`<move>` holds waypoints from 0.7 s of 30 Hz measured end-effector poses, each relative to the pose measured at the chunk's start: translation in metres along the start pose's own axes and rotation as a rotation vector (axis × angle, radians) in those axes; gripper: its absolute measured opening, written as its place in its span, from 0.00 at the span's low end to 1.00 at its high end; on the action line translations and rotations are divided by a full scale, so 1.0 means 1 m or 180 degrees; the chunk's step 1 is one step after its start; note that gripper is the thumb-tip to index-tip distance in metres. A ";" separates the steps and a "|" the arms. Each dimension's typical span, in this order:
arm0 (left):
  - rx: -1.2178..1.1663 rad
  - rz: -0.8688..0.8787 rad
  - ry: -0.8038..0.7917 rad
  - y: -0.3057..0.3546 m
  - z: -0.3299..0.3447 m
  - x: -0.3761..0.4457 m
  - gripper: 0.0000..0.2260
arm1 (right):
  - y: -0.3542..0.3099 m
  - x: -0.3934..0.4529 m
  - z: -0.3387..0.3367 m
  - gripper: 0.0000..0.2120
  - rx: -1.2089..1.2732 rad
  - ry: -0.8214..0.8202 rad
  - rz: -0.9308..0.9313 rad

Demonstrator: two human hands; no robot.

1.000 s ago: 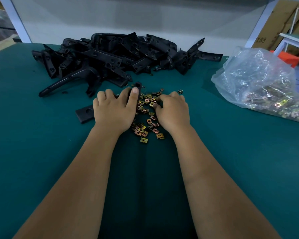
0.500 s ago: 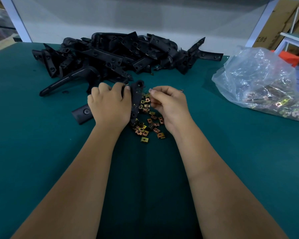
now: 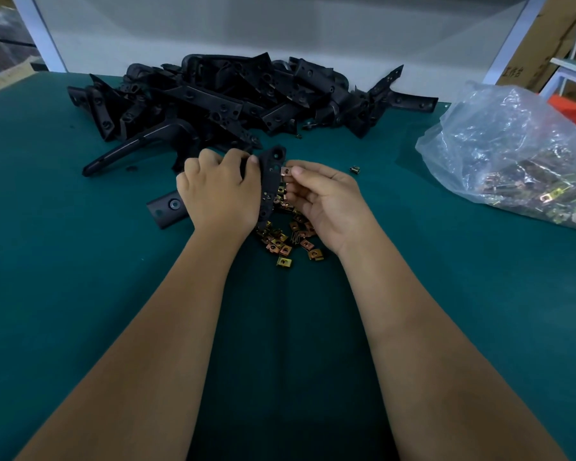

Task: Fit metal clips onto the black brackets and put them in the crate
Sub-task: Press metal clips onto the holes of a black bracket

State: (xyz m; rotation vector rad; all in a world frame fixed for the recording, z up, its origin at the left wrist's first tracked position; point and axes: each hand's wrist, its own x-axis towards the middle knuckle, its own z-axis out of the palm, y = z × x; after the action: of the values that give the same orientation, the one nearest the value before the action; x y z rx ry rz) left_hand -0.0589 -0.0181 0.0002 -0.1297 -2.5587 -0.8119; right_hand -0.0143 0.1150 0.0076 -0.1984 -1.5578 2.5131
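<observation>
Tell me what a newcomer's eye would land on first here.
First, mid-table: the left hand grips a black plastic bracket while the right hand pinches a small brass-coloured metal clip against its edge, above a scatter of loose brass-coloured clips. Behind lies a big heap of black brackets; at right, a crinkled clear plastic bag of clips.

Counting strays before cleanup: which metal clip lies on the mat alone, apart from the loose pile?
The lone clip beyond the right hand, toward the plastic bag; the others cluster between the hands.

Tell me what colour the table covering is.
Dark teal green; the table covering shows plainly in the head view.
</observation>
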 end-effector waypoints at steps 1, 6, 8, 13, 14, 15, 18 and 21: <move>0.0001 0.0006 -0.0012 0.000 0.000 0.000 0.18 | 0.000 0.000 0.000 0.06 0.0018 0.0016 -0.0003; -0.0031 0.0039 0.0000 0.001 0.002 -0.001 0.18 | 0.000 0.000 -0.001 0.06 0.0016 -0.0009 -0.0011; -0.0015 0.0060 0.0029 0.001 0.002 -0.001 0.17 | 0.000 0.000 -0.001 0.06 0.0002 -0.0046 0.0008; 0.0036 0.0155 0.0059 0.001 0.003 -0.002 0.17 | -0.001 -0.002 0.002 0.06 -0.0025 -0.0057 -0.0011; 0.0068 0.0203 0.0048 0.001 0.003 -0.003 0.17 | -0.001 -0.003 0.003 0.06 -0.0046 -0.0026 -0.0028; 0.0127 0.0257 0.0032 0.002 0.004 -0.003 0.17 | -0.001 -0.004 0.004 0.07 -0.0065 0.0009 -0.0048; 0.0335 0.0357 -0.0011 0.001 0.006 -0.005 0.17 | -0.002 -0.005 0.006 0.11 -0.0096 0.0135 -0.0100; 0.0426 0.0374 -0.0031 0.002 0.006 -0.006 0.17 | -0.003 -0.005 0.009 0.12 -0.0132 0.0162 -0.0142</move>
State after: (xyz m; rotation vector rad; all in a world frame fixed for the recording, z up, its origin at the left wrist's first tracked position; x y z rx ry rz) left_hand -0.0552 -0.0131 -0.0055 -0.2399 -2.5778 -0.5960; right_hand -0.0106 0.1077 0.0142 -0.2288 -1.5780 2.4242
